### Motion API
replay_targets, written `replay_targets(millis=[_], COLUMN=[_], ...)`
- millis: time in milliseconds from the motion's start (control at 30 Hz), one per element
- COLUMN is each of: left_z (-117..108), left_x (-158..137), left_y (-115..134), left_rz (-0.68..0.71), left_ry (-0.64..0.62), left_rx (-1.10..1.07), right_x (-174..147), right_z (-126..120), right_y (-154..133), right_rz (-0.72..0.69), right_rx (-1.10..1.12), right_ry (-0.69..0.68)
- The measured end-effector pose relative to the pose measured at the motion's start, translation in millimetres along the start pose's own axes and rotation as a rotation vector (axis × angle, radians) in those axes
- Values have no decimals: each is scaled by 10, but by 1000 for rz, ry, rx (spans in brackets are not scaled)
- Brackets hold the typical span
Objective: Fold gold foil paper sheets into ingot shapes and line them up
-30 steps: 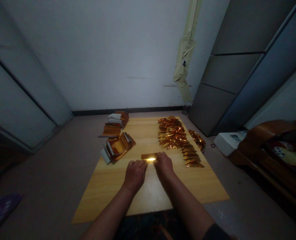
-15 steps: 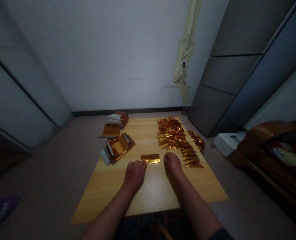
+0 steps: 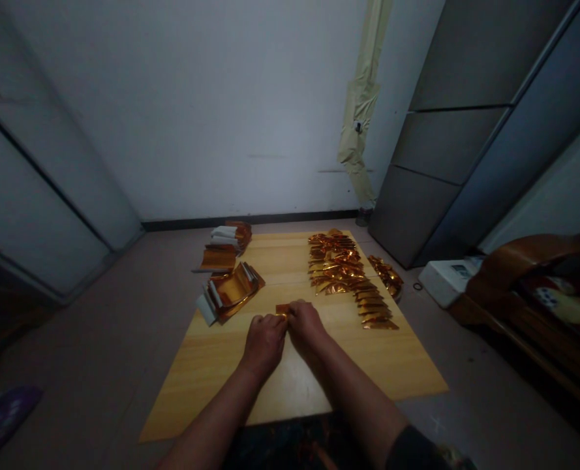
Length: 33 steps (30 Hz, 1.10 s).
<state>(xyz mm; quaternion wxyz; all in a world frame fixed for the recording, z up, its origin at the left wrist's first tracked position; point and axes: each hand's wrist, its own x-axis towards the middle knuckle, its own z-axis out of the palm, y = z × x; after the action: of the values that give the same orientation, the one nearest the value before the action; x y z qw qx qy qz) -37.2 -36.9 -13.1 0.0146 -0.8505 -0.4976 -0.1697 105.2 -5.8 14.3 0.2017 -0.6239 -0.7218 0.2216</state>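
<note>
A small folded strip of gold foil paper (image 3: 282,308) lies on the wooden board, mostly hidden by my hands. My left hand (image 3: 264,341) is closed, its fingertips gripping the strip's near left edge. Over the strip's right part rests my right hand (image 3: 306,321), with fingers curled and knuckles down on the foil. The two hands nearly touch. To the right are rows of folded gold foil pieces (image 3: 336,261). At the left lies a curled stack of gold foil sheets (image 3: 233,288) with pale backs.
The wooden board (image 3: 299,385) reaches toward a white wall. Behind the first stack sits another pile of curled foil sheets (image 3: 218,256). Off the board's right edge is a heap of folded foil (image 3: 386,275). A white box (image 3: 446,282) stands near the grey refrigerator (image 3: 431,189).
My right hand has moved left, from the bare board beside the strip onto the strip, covering its right part. My left hand has stayed in place.
</note>
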Motion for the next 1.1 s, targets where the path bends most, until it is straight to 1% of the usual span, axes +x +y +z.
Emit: replay_targets(millis=[100, 267, 367, 467, 633, 733, 967, 1100], left_z=[-3, 15, 11, -6, -41, -49, -26, -15], left_x=[-26, -85, -109, -121, -124, -126, -132, -124], left_y=[-20, -92, -111, -110, -100, -93, -105, -104], left_rz=[5, 2, 0, -27, -33, -27, -10, -8], left_ry=[4, 41, 72, 91, 92, 94, 117, 134], left_rx=[-12, -25, -34, -31, -13, 1, 1, 0], right_x=[51, 87, 101, 114, 128, 122, 91, 79], right_z=[60, 32, 27, 72, 151, 108, -91, -127], right_y=[6, 49, 30, -6, -53, -50, 34, 8], right_rz=[55, 75, 86, 123, 184, 213, 269, 298], right_rx=[-50, -56, -110, -141, -160, -174, -163, -165], right_ry=[0, -54, -46, -52, -26, -20, -34, -50])
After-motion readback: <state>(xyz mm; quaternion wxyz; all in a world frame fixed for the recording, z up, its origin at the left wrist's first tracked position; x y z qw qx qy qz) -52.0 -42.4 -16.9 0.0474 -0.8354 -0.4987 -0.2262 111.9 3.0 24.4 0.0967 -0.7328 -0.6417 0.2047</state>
